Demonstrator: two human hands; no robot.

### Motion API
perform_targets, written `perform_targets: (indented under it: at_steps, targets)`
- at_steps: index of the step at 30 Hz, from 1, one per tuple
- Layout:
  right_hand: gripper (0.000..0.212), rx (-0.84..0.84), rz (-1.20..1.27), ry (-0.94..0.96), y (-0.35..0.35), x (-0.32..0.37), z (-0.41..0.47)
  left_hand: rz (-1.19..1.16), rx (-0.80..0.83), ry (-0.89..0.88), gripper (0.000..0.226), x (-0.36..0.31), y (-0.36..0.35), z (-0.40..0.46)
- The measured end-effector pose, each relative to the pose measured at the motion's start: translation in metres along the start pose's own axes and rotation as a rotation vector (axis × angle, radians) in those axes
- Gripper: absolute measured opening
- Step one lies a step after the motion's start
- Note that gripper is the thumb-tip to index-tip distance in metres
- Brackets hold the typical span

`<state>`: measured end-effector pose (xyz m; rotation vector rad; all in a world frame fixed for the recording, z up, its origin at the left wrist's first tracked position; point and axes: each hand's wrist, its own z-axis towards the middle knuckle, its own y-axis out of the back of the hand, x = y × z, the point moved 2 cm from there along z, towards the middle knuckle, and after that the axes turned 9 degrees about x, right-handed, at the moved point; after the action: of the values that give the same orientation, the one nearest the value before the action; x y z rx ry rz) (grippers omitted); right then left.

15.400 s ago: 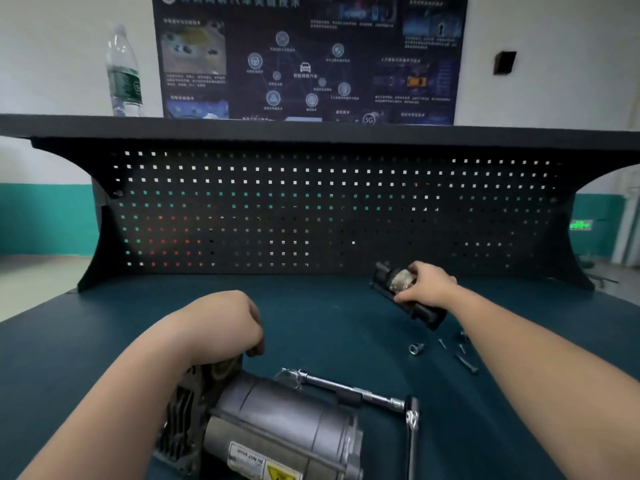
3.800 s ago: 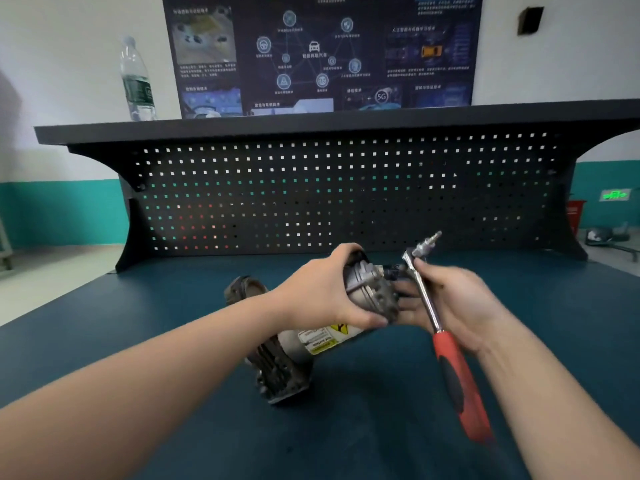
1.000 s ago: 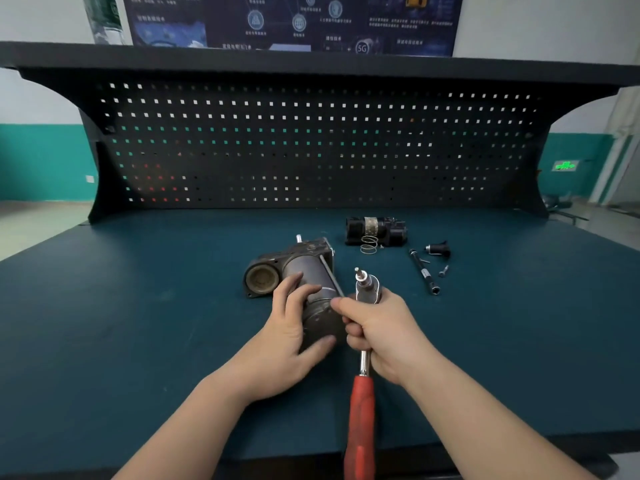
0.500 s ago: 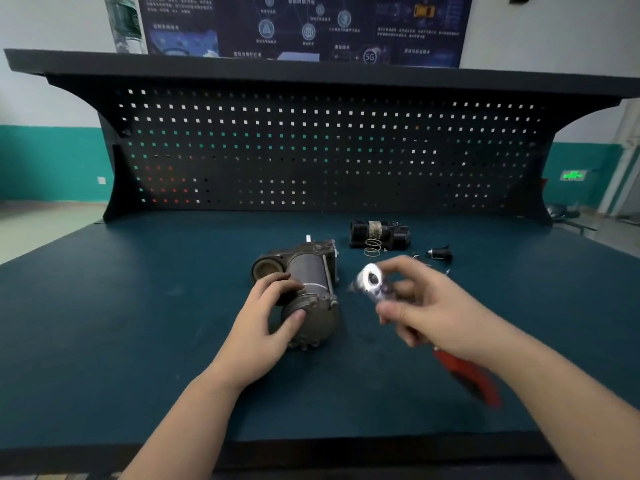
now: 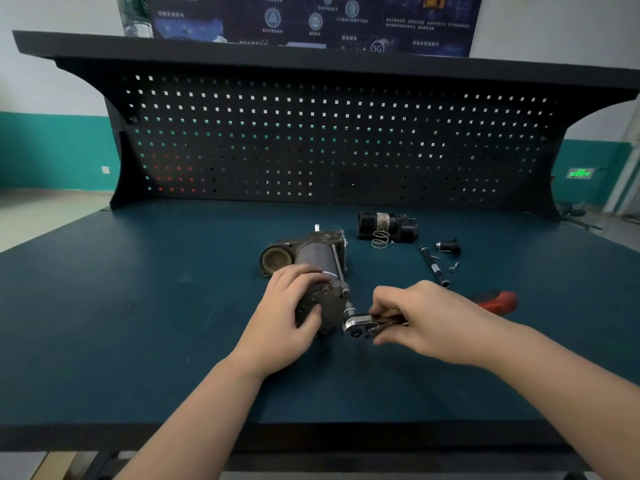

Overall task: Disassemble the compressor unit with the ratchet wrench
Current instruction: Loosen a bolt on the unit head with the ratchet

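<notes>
The bench (image 5: 138,306) carried the compressor (image 5: 311,265) at its middle, lying on its side. My left hand (image 5: 287,313) wrapped over its near end, fingers curled on the casing. Just right of the compressor, my right hand (image 5: 426,323) pinched the ratchet (image 5: 358,325) near its head, socket set against the end plate. My hand hid most of the shaft; only the red grip's tip showed beyond my wrist.

A black pegboard (image 5: 311,143) stands at the back of the dark blue table (image 5: 138,323). Above its shelf hangs a dark poster (image 5: 311,19), with a plastic bottle (image 5: 135,15) beside it.
</notes>
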<state>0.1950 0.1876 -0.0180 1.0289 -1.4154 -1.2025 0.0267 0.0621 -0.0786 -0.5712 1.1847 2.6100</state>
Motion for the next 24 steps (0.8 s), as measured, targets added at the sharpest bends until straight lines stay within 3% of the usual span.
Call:
perform_targets:
  at_steps: [6,12,24]
  targets:
    - [0.021,-0.025,-0.128,0.023,-0.005,0.0,-0.004,0.015,-0.001,-0.002,0.045,0.001,0.0,0.001]
    - [0.021,-0.071,-0.103,0.04,-0.002,-0.001,-0.004,0.028,-0.002,0.003,0.045,0.002,-0.001,0.002]
    - [0.024,-0.007,0.066,0.001,0.002,-0.011,0.0,0.074,-0.019,-0.001,0.044,0.0,-0.002,0.001]
